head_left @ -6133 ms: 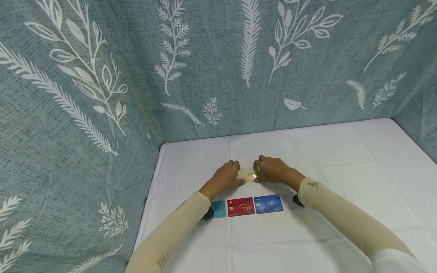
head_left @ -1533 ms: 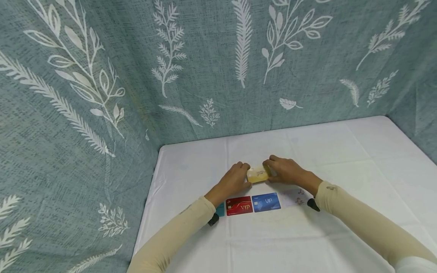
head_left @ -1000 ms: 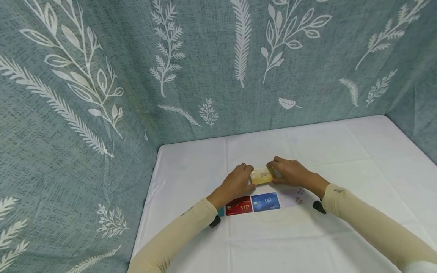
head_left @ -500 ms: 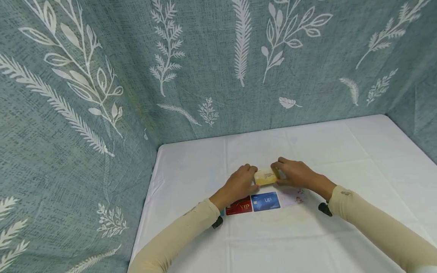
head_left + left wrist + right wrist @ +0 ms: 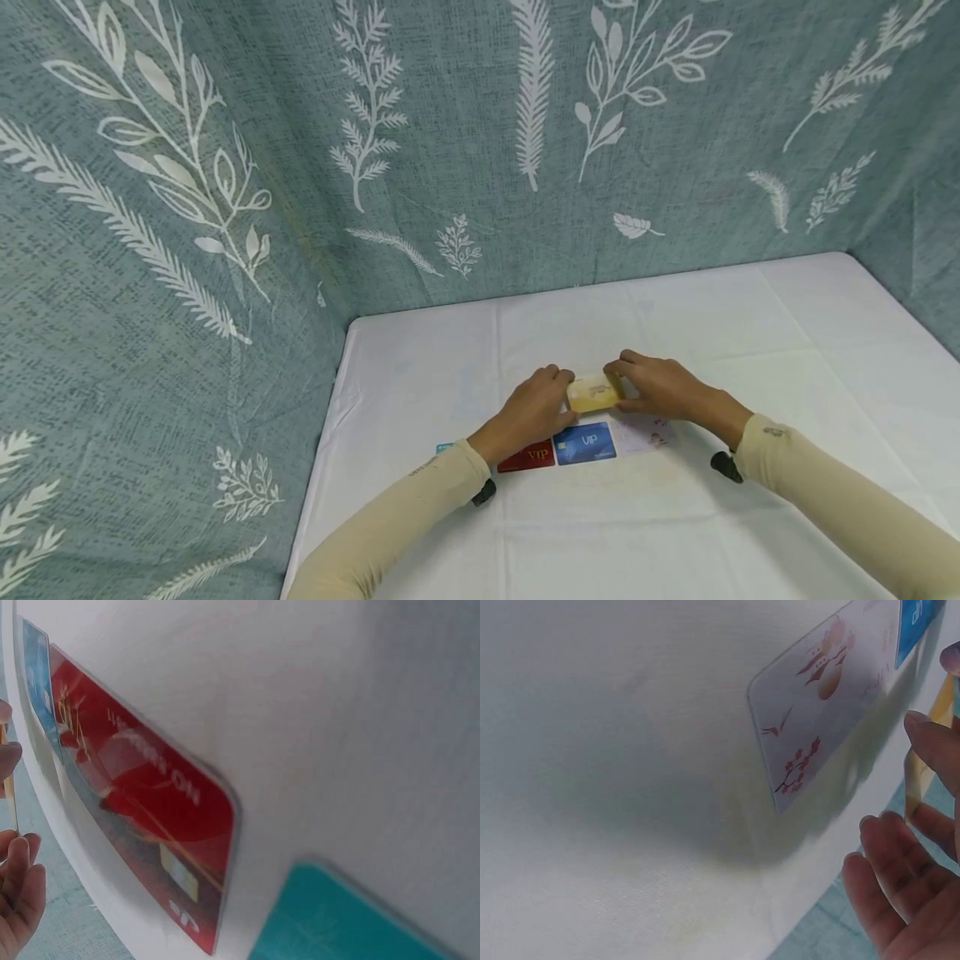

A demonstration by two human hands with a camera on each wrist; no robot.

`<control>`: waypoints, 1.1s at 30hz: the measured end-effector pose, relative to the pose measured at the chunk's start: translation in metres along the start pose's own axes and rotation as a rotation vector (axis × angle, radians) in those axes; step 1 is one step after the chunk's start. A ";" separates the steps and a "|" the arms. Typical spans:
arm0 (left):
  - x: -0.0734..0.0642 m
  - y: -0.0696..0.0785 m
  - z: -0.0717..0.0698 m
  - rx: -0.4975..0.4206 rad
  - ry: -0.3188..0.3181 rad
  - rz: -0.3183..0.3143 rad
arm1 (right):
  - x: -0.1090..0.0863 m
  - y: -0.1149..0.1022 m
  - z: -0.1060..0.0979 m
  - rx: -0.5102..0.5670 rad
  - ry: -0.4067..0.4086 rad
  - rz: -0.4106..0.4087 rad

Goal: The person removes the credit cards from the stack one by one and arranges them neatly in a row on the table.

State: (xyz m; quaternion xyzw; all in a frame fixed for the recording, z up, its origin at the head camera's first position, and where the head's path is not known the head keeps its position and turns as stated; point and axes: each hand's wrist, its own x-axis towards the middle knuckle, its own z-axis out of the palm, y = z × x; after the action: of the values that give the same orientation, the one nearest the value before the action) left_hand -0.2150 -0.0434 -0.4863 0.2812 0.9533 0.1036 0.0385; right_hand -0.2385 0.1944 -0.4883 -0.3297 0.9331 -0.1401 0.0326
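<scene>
A yellow card (image 5: 594,393) is held up by its two short ends, just behind a row of cards on the white table. My left hand (image 5: 532,408) pinches its left end, and my right hand (image 5: 662,388) pinches the right end between thumb and fingers. In the right wrist view the card (image 5: 917,776) shows edge-on past the thumb. The row has a red VIP card (image 5: 531,457), a blue VIP card (image 5: 585,443) and a pale card with red blossoms (image 5: 817,697). A teal card (image 5: 330,922) lies at the left end, mostly hidden by the left forearm in the head view.
The white tablecloth (image 5: 600,533) covers the table. Behind and to the left hangs a blue-green curtain (image 5: 450,150) with white leaf prints, meeting the table's far and left edges. A dark wrist camera (image 5: 726,467) sits under the right sleeve, low over the cloth.
Both hands have carried the yellow card steadily to the right and slightly nearer, from behind the red card to behind the blue and pale ones. The row of cards has stayed in place.
</scene>
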 end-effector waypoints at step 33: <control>0.006 0.022 0.008 0.091 -0.009 0.057 | -0.026 0.012 0.000 -0.024 0.029 -0.008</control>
State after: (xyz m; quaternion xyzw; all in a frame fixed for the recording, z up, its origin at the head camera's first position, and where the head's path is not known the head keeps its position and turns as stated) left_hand -0.2076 -0.0206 -0.4890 0.3101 0.9485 0.0598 0.0268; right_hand -0.2253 0.2196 -0.4928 -0.3318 0.9337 -0.1335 0.0145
